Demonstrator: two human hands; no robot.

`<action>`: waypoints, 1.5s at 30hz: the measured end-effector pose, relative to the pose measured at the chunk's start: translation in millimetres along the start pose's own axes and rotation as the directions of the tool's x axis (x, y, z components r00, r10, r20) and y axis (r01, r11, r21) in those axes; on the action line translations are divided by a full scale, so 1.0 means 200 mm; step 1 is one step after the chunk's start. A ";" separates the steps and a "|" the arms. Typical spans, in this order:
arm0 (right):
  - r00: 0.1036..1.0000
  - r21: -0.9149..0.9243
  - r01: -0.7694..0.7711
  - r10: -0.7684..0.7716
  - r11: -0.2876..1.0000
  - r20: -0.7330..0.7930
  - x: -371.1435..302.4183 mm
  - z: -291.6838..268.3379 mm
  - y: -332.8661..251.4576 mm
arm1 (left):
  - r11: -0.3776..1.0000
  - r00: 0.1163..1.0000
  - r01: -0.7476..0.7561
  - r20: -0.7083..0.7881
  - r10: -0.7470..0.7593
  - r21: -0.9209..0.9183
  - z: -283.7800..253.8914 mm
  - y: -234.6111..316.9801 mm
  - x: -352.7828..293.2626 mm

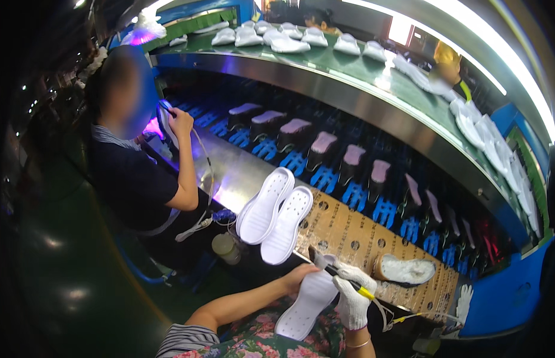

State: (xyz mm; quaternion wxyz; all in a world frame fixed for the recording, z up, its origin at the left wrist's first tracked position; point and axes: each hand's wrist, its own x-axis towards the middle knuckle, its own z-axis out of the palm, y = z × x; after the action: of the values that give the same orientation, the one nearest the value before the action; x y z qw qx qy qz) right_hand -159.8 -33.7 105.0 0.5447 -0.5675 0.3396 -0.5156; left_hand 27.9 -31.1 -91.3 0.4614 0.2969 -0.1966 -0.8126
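Note:
In front of my lap a white shoe sole (309,304) is held upright at a tilt, its small holes toward the lower end. My bare left hand (299,278) is closed on its upper left edge. My right hand (352,295), in a white knit glove, is closed around a dark-handled brush (331,268) with yellow tape and a thin tube trailing from it. The brush's head is at the sole's top end; whether it touches cannot be told. Several more white soles (277,218) lean together at the bench's left end, just beyond my left hand.
A brown-rimmed oblong piece (407,270) with white inside lies on the cardboard-covered bench (343,230). Behind it run blue holders (324,179) and a green conveyor (325,56) bearing white shoe parts. A co-worker (134,143) stands left. A white glove (464,304) hangs at right.

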 end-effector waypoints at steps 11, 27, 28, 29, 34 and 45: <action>0.965 -0.312 0.253 -0.218 0.916 0.145 0.11 -0.09 -0.04 | 0.798 0.990 0.129 0.123 -0.069 -0.589 0.36 0.07 -0.19; 0.751 -0.491 0.657 -0.443 0.572 0.489 0.17 0.01 -0.05 | 0.993 0.986 -0.106 -0.131 0.099 -0.044 0.43 0.10 -0.16; 0.776 -0.438 0.623 -0.442 0.648 0.451 0.18 -0.01 -0.04 | 0.990 0.982 -0.141 -0.124 0.144 0.030 0.49 0.16 -0.18; 0.802 -0.373 0.581 -0.432 0.724 0.413 0.17 -0.01 -0.04 | 0.973 0.980 -0.196 0.008 0.199 -0.124 0.49 0.17 -0.20; 0.775 -0.474 0.629 -0.546 0.617 0.317 0.25 -0.03 0.01 | 0.691 0.925 0.022 0.278 0.261 -0.723 0.42 0.14 -0.19; 0.693 -0.426 0.721 -0.547 0.546 0.470 0.15 -0.01 0.04 | 0.835 0.936 -0.181 0.169 0.308 -0.519 0.33 0.25 -0.13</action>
State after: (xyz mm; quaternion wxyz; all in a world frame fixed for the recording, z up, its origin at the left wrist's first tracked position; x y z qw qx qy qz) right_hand -152.8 -65.0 103.5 0.1593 -0.8563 0.1674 -0.4619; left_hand 25.8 -30.8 -6.0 0.5947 0.0379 -0.0734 -0.7997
